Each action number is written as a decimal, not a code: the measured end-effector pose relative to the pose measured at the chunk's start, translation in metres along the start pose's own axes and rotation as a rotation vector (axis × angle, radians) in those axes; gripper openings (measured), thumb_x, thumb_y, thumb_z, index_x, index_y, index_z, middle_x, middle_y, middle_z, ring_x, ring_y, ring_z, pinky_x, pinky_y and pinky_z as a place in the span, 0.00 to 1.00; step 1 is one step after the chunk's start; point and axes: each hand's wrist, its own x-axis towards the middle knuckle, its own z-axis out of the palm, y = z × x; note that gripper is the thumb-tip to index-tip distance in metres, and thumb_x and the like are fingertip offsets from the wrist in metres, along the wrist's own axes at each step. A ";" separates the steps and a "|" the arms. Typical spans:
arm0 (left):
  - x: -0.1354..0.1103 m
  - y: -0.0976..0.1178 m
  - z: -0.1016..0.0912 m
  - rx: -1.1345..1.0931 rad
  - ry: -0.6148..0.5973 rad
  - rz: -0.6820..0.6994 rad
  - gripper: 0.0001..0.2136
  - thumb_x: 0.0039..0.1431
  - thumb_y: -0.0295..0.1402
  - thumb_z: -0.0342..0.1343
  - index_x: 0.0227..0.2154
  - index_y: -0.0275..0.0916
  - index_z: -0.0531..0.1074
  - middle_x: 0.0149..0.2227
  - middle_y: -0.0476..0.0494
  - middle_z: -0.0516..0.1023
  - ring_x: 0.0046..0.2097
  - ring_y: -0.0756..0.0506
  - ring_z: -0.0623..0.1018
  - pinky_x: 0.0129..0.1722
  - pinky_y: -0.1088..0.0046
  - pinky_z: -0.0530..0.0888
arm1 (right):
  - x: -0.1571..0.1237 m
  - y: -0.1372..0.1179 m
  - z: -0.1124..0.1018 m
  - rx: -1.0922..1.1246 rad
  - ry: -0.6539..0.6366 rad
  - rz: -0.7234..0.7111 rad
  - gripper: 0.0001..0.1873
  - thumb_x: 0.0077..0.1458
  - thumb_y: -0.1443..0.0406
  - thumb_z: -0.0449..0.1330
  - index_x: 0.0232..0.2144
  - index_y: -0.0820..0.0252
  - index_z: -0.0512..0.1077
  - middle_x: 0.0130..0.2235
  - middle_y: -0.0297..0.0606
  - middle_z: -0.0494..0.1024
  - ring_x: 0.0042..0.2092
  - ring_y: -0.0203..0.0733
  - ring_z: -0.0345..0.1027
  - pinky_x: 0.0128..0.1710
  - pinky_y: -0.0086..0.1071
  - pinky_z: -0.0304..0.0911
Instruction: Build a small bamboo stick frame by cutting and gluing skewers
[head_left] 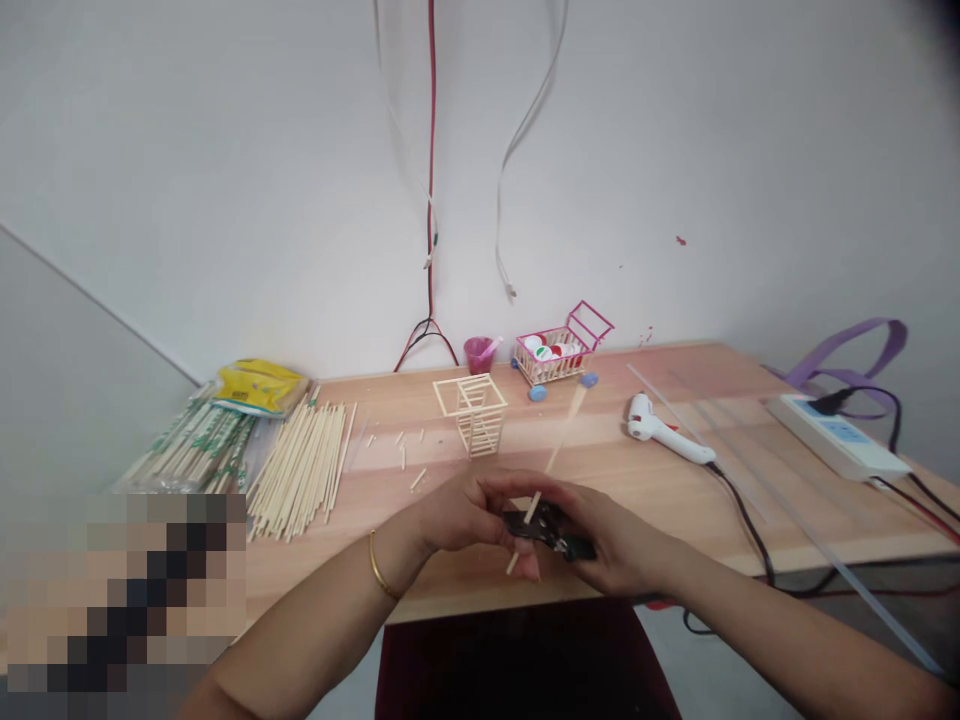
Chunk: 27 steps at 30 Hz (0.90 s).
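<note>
My left hand [465, 520] pinches a thin wooden stick [559, 450] that slants up and away over the table. My right hand [607, 545] is closed around black cutting pliers [551, 530], whose jaws sit on the stick near its lower end. Both hands hover at the near edge of the wooden table [600, 470]. Just beyond them stands a small cage-like frame of sticks [474, 408].
A pile of loose sticks [304, 465] and wrapped chopstick packs [199, 450] lie left, with a yellow packet [259, 385]. A white glue gun [664, 428], clear glue rods [750, 470] and a power strip [836, 435] lie right. A toy shopping cart [559, 355] and pink cup [478, 353] stand by the wall.
</note>
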 end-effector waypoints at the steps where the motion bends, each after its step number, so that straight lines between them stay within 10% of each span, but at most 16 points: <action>1: 0.001 -0.003 -0.001 -0.027 0.005 0.006 0.30 0.45 0.35 0.68 0.54 0.46 0.69 0.27 0.46 0.80 0.27 0.45 0.80 0.29 0.72 0.74 | 0.000 0.002 0.001 0.004 0.007 0.001 0.33 0.42 0.74 0.56 0.54 0.59 0.61 0.45 0.45 0.75 0.44 0.47 0.71 0.43 0.39 0.68; 9: 0.003 -0.007 -0.014 -0.087 0.177 0.087 0.30 0.45 0.29 0.68 0.53 0.46 0.69 0.48 0.34 0.77 0.28 0.48 0.80 0.27 0.74 0.74 | -0.005 -0.003 -0.026 0.007 -0.047 0.039 0.38 0.39 0.74 0.55 0.56 0.57 0.58 0.52 0.44 0.70 0.53 0.49 0.66 0.52 0.42 0.63; 12: 0.005 -0.009 -0.018 0.005 0.235 0.108 0.26 0.48 0.27 0.65 0.52 0.46 0.69 0.58 0.31 0.67 0.29 0.49 0.80 0.28 0.74 0.74 | -0.006 0.003 -0.045 -0.129 0.135 0.093 0.31 0.45 0.70 0.55 0.54 0.59 0.59 0.50 0.46 0.70 0.51 0.50 0.66 0.51 0.43 0.62; 18: 0.016 -0.027 -0.021 0.443 0.347 -0.039 0.29 0.52 0.25 0.57 0.58 0.46 0.63 0.56 0.34 0.69 0.29 0.52 0.79 0.27 0.78 0.71 | 0.003 0.036 -0.050 -0.501 0.254 0.530 0.30 0.51 0.59 0.56 0.55 0.63 0.61 0.48 0.52 0.72 0.50 0.58 0.66 0.48 0.51 0.60; 27: 0.017 -0.027 -0.014 0.512 0.512 0.008 0.20 0.50 0.24 0.56 0.48 0.39 0.66 0.32 0.51 0.71 0.29 0.51 0.79 0.28 0.77 0.72 | 0.032 0.056 -0.026 -0.742 0.224 0.720 0.32 0.54 0.52 0.54 0.58 0.57 0.60 0.52 0.53 0.70 0.53 0.67 0.60 0.48 0.61 0.53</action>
